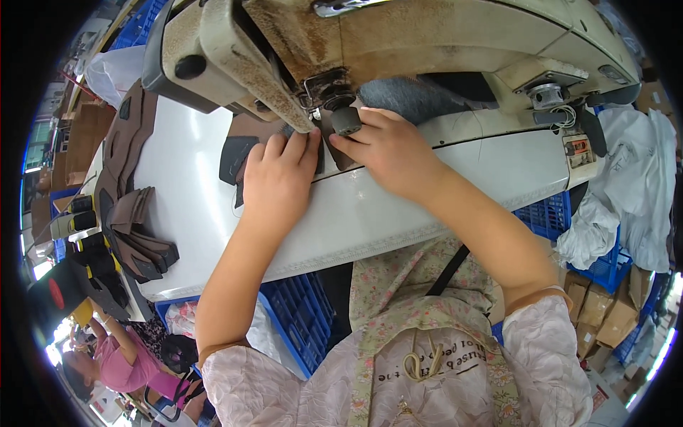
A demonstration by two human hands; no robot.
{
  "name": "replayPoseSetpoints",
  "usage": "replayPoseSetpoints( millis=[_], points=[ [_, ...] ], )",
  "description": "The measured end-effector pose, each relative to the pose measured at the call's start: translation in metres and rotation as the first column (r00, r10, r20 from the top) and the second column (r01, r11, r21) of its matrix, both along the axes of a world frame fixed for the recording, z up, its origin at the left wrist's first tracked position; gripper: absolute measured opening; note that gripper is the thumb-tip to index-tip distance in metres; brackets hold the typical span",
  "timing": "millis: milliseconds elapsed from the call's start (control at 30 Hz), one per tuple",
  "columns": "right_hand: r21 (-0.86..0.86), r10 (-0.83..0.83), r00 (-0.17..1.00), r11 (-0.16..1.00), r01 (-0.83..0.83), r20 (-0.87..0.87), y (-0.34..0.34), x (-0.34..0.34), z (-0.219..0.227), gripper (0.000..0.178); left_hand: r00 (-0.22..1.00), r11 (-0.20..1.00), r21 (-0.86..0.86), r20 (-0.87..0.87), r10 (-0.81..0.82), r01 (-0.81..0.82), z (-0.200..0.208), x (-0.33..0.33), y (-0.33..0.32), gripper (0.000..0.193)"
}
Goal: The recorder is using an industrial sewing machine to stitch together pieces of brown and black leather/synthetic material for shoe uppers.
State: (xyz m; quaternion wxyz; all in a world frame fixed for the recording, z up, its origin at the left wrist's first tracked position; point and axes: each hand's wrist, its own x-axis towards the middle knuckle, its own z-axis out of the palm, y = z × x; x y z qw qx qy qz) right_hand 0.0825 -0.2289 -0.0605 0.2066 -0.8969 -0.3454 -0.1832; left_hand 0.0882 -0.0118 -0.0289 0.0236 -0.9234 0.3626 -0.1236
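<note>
Both my hands work at the needle area of a beige, stained sewing machine (427, 35). My left hand (279, 174) is left of the needle, fingers bent and closed on a brown fabric piece (340, 158), thumb beside the presser foot. To the right, my right hand (391, 153) pinches the same piece between thumb and fingers, close to a dark round knob (346, 121). The fingers hide much of the piece. A dark grey piece (236, 158) lies beside my left hand. Behind my right hand, grey fuzzy material (413, 99) lies under the machine arm.
Stacked brown fabric pieces (128, 149) hang along the left side of the white table (185, 164). Blue crates (299, 313) stand below the front edge. White cloth or bags (637, 171) fill the right side near cardboard boxes (601, 309). Another person (131, 363) sits at lower left.
</note>
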Motion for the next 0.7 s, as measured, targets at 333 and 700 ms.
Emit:
replayPoseSetpoints(
  millis=[333,700],
  points=[
    [-0.019,-0.004,1.000,1.000,0.004,0.019,-0.0009,0.0033,-0.0024,0.031,1.000,0.998,-0.054,-0.006,0.020,-0.020,0.0001,0.0017,-0.0010,0.042],
    [-0.016,-0.012,0.999,1.000,0.012,0.039,0.0029,-0.0010,-0.0023,0.031,1.000,0.997,-0.082,0.011,-0.001,0.002,-0.0023,0.0017,0.0005,0.036]
  ],
)
